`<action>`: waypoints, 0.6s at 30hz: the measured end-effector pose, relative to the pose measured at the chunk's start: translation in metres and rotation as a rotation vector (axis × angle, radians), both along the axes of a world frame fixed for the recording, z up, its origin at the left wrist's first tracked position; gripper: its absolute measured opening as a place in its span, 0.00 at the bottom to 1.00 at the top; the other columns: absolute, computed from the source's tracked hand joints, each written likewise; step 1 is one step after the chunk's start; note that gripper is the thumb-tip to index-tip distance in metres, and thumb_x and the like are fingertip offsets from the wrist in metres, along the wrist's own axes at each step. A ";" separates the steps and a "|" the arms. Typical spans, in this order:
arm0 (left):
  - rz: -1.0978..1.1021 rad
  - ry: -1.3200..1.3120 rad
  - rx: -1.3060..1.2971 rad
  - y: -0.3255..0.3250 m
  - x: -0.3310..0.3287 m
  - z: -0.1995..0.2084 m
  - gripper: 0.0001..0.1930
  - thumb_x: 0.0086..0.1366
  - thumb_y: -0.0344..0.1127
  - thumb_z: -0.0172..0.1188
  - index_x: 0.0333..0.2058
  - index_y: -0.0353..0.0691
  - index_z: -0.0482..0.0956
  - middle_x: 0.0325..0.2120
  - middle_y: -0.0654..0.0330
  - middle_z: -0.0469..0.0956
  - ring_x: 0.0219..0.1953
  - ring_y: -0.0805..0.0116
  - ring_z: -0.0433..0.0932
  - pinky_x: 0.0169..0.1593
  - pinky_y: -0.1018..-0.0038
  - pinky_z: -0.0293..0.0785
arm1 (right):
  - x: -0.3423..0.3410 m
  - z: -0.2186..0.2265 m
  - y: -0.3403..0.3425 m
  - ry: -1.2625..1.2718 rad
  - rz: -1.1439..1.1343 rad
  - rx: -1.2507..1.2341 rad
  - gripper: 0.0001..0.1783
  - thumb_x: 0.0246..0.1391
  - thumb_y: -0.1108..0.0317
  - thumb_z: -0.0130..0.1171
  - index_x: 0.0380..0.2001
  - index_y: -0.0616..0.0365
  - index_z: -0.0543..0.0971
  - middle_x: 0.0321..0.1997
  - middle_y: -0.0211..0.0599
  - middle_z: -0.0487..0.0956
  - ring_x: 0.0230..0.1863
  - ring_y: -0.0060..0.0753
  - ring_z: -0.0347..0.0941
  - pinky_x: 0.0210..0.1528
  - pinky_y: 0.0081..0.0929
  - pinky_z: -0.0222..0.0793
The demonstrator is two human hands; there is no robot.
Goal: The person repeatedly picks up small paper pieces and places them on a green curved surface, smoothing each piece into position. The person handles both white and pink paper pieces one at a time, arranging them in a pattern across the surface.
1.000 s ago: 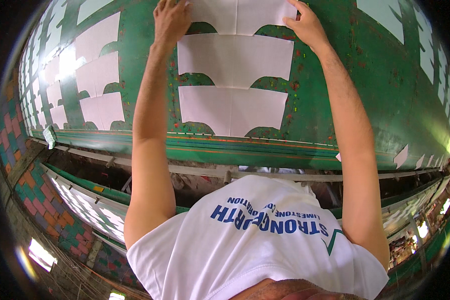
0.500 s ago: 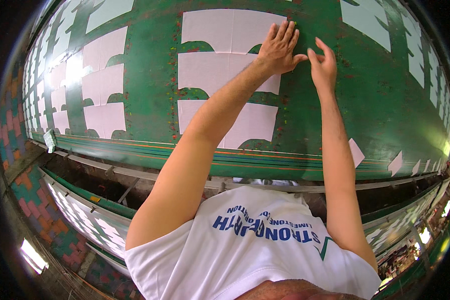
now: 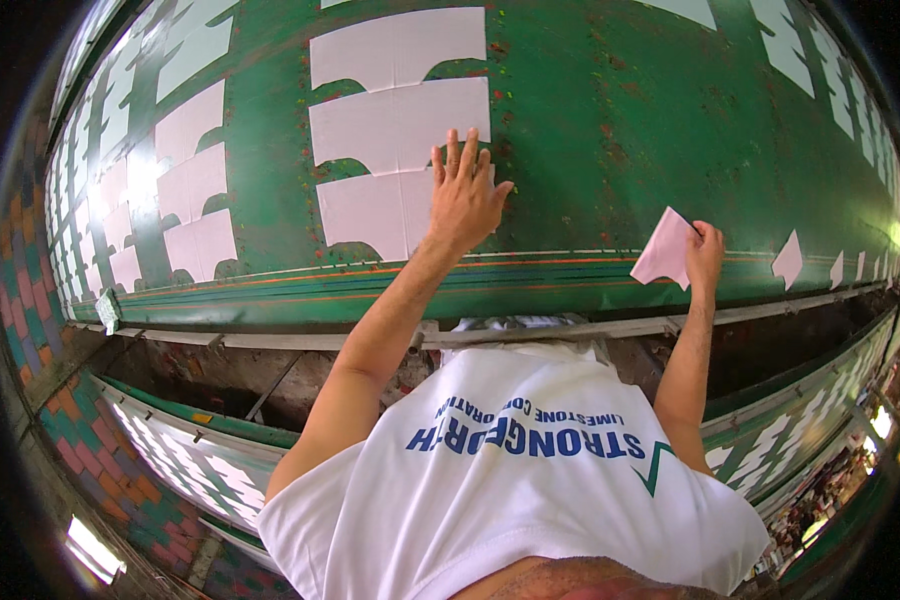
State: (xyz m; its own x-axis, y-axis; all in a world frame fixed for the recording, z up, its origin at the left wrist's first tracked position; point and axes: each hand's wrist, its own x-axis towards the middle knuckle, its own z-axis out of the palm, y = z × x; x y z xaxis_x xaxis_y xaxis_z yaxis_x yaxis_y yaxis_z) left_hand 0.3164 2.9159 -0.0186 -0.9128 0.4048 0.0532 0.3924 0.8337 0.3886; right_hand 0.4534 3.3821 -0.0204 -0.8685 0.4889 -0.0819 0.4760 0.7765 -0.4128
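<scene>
My left hand (image 3: 465, 200) lies with fingers spread at the right end of the nearest of three pale pink cut fabric pieces, the lowest piece (image 3: 370, 212). The middle piece (image 3: 400, 125) and the far piece (image 3: 400, 48) lie flat beyond it, each with curved notches along its near edge. To the right, over the green table's near side, my right hand (image 3: 706, 258) is closed on a folded pink fabric piece (image 3: 667, 248), pinched at its right edge.
The long green table (image 3: 560, 130) carries more flat pieces (image 3: 192, 185) to the left. Folded pieces (image 3: 787, 260) sit along its near edge at the right. A metal rail (image 3: 610, 328) runs in front of me. A small patterned cloth (image 3: 107, 310) hangs at the left edge.
My left hand has come back toward me from the far piece to the nearest one. My right hand, empty before, has moved to the near edge and taken hold of a folded fabric piece.
</scene>
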 end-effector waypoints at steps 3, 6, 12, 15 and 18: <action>0.082 0.045 -0.029 0.012 -0.006 -0.004 0.35 0.73 0.53 0.59 0.66 0.30 0.69 0.75 0.41 0.53 0.78 0.35 0.44 0.76 0.37 0.41 | 0.004 0.004 0.006 -0.035 0.169 0.072 0.13 0.58 0.62 0.67 0.45 0.53 0.81 0.49 0.41 0.79 0.53 0.53 0.73 0.59 0.49 0.66; 0.234 0.077 -0.114 0.019 -0.026 -0.004 0.32 0.73 0.53 0.59 0.64 0.31 0.73 0.74 0.42 0.58 0.78 0.35 0.48 0.76 0.37 0.44 | 0.001 0.013 0.011 -0.080 0.192 0.035 0.12 0.57 0.63 0.68 0.44 0.52 0.82 0.47 0.41 0.79 0.53 0.53 0.73 0.58 0.49 0.67; 0.168 0.020 -0.020 0.060 -0.027 0.015 0.26 0.74 0.54 0.58 0.58 0.37 0.80 0.67 0.47 0.70 0.75 0.43 0.58 0.75 0.39 0.49 | -0.007 0.019 0.025 0.021 0.465 0.024 0.09 0.55 0.69 0.69 0.37 0.56 0.80 0.45 0.41 0.80 0.50 0.51 0.74 0.55 0.46 0.69; -0.023 -0.036 0.199 0.123 0.008 0.024 0.22 0.70 0.40 0.65 0.58 0.37 0.80 0.64 0.48 0.73 0.69 0.46 0.68 0.71 0.53 0.65 | -0.005 0.024 0.030 0.008 0.482 -0.253 0.09 0.55 0.72 0.68 0.37 0.59 0.79 0.42 0.44 0.81 0.46 0.50 0.77 0.50 0.44 0.72; -0.198 -0.126 0.377 0.208 0.057 0.036 0.25 0.63 0.29 0.70 0.60 0.40 0.78 0.59 0.47 0.77 0.62 0.46 0.75 0.65 0.59 0.74 | 0.002 0.035 0.039 0.011 0.562 -0.570 0.08 0.56 0.75 0.66 0.39 0.62 0.79 0.39 0.46 0.82 0.42 0.47 0.80 0.46 0.39 0.75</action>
